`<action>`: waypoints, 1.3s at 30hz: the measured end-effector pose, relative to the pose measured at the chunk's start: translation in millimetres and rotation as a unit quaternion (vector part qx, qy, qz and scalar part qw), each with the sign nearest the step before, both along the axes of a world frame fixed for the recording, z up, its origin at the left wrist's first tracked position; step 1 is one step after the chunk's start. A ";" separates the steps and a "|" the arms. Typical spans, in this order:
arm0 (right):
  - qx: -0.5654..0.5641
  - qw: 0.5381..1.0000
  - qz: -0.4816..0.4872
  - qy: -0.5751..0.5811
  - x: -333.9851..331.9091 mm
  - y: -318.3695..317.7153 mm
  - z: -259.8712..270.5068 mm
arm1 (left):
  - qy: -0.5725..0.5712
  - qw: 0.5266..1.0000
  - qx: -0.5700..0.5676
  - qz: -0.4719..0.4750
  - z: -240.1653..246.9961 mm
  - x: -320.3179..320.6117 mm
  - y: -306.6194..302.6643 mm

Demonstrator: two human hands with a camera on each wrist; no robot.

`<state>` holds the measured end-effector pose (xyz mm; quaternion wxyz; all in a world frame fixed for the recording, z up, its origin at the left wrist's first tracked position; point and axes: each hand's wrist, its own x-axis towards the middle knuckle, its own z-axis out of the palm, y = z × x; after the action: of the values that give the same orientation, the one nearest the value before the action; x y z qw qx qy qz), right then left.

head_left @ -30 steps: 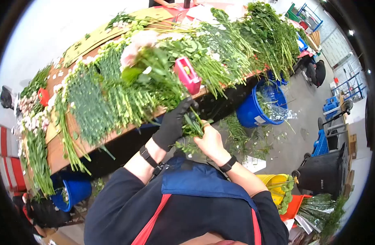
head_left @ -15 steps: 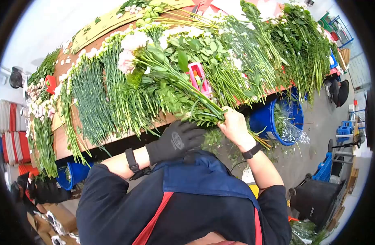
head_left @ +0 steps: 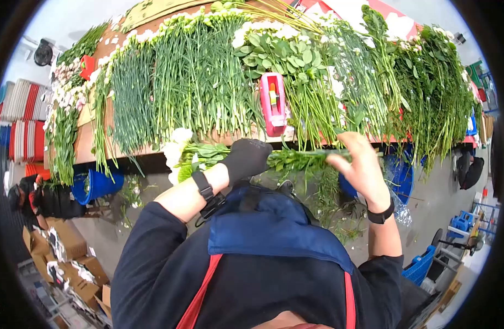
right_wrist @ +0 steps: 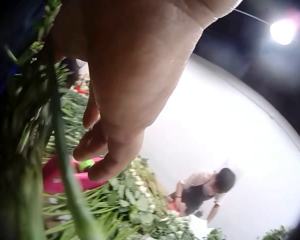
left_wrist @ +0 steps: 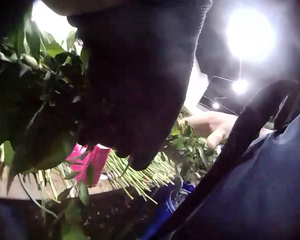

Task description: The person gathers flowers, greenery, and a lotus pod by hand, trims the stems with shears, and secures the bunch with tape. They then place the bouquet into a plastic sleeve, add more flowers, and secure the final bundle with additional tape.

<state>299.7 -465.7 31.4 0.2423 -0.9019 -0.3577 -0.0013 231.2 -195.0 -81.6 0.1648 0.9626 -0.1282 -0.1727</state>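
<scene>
The black-gloved left hand (head_left: 247,159) grips a bunch of flowers and greenery held level in front of the apron. The bunch's white blooms (head_left: 176,147) point left, and its leafy stems (head_left: 301,160) run right toward the bare right hand (head_left: 362,167). That hand is beside the stem end, thumb and fingers spread apart. In the right wrist view its fingers (right_wrist: 110,155) are loosely bent, with stems in the foreground at left. A pink tape dispenser (head_left: 274,104) stands at the table edge beyond the hands. Dark glove fabric (left_wrist: 135,85) fills much of the left wrist view.
Rows of stems (head_left: 202,82) cover the wooden table (head_left: 90,137). Blue buckets (head_left: 101,185) stand below its edge, with cut greenery (head_left: 339,219) on the floor. Cardboard boxes (head_left: 71,241) lie at lower left. Another person (right_wrist: 202,190) is across the table.
The bunch has swung from over the table to level before the body, blooms left. My left hand, free half a second ago, now grips it; my right hand has let it go and moved right.
</scene>
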 end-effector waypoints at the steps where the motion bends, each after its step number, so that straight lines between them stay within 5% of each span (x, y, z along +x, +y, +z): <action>1: 0.048 0.998 -0.047 0.006 0.4 9.2 6.4 | 0.007 1.000 -0.005 0.023 -12.9 1.4 -2.8; 4: 0.114 0.983 -0.024 0.141 14.2 54.8 -22.5 | 0.018 0.996 -0.068 0.054 -39.8 9.9 -11.7; 6: 0.002 0.994 0.004 0.112 41.6 92.6 -79.7 | 0.065 0.994 -0.056 0.066 -35.9 19.5 -15.0; 10: -0.082 0.964 -0.114 0.226 78.6 143.2 -165.9 | 0.089 0.991 -0.039 0.089 -36.6 32.3 -13.2; 13: -0.034 0.962 -0.122 0.243 70.5 155.4 -155.6 | 0.051 0.990 -0.082 0.107 -57.8 37.5 -2.9; 16: 0.014 0.972 -0.087 0.217 25.9 136.7 -78.9 | 0.102 0.984 -0.133 0.068 -111.3 52.4 7.7; 17: 0.089 0.976 -0.060 0.188 4.2 119.9 -75.9 | 0.153 0.980 -0.071 0.105 -56.1 53.6 10.7; 20: 0.084 0.933 -0.122 0.327 -28.6 80.4 -111.5 | 0.139 0.960 -0.235 0.058 -45.9 53.7 29.2; 22: 0.163 0.910 -0.160 0.345 -27.7 75.1 -145.0 | 0.256 0.892 -0.370 0.049 -26.0 51.2 36.2; 25: 0.152 0.950 -0.105 0.253 -25.6 75.3 -169.6 | 0.312 0.849 -0.422 0.059 -9.1 42.6 27.8; 28: 0.062 0.996 -0.008 -0.058 -10.3 71.4 -192.9 | 0.239 0.909 -0.337 0.060 10.5 38.7 17.8; 31: 0.292 0.937 -0.009 0.192 22.5 89.5 -190.7 | 0.202 0.948 -0.247 0.015 15.9 29.2 8.5; 33: 0.246 0.969 0.026 -0.007 34.7 106.2 -151.1 | 0.163 0.965 -0.206 -0.001 30.0 23.2 4.1; 34: 0.206 0.971 0.124 -0.011 49.0 100.8 -162.7 | 0.136 0.972 -0.192 -0.001 25.5 20.3 1.0; 37: 0.125 0.978 0.137 -0.095 39.8 79.0 -198.3 | 0.080 0.986 -0.147 0.014 30.1 16.3 1.2; 38: -0.014 0.989 0.136 0.049 37.6 68.1 -201.9 | 0.066 0.989 -0.132 0.021 32.5 16.2 1.0; 39: -0.016 0.992 0.099 0.082 29.0 68.1 -198.8 | 0.057 0.989 -0.132 0.030 30.3 16.1 1.0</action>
<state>328.7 -397.6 -167.3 0.2553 -0.8630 -0.4238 0.1028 247.2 -194.0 -51.3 0.3030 0.9244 -0.1111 -0.2034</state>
